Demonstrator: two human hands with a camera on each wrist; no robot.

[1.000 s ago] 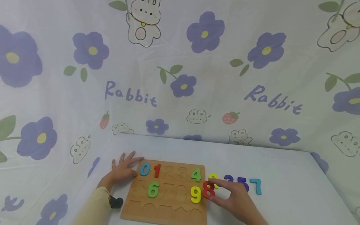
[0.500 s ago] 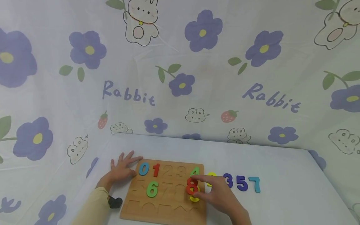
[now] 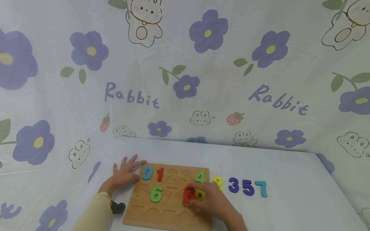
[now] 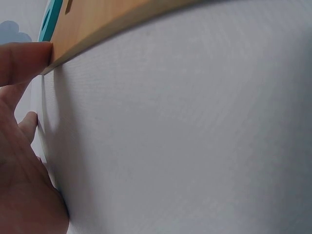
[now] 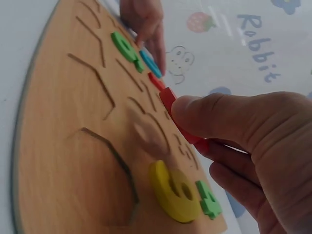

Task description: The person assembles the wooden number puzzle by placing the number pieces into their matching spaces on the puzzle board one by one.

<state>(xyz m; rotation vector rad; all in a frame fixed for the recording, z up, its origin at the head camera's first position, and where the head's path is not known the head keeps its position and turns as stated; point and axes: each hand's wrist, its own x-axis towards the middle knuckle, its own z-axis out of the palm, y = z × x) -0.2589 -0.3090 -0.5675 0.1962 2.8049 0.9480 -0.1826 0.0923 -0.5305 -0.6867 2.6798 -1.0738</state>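
Note:
Between thumb and fingers my right hand pinches a red number 8, held just above the wooden number board. In the right wrist view the red 8 is tilted and apart from the board, over the 8-shaped recess. Beside it a yellow 9 sits in the board, partly covered by the fingers. My left hand lies at the board's upper left corner with fingers spread, and in the left wrist view its thumb touches the board's edge. A green 4 stands behind my right hand.
A blue 0, red 1 and green 6 sit in the board. Right of it on the white table lie a yellow 2, purple 3, purple 5 and blue 7. A patterned cloth hangs behind.
My right hand has carried the red 8 leftward from the board's right edge, past the yellow 9, to above the 8-shaped recess. The left hand stays in place.

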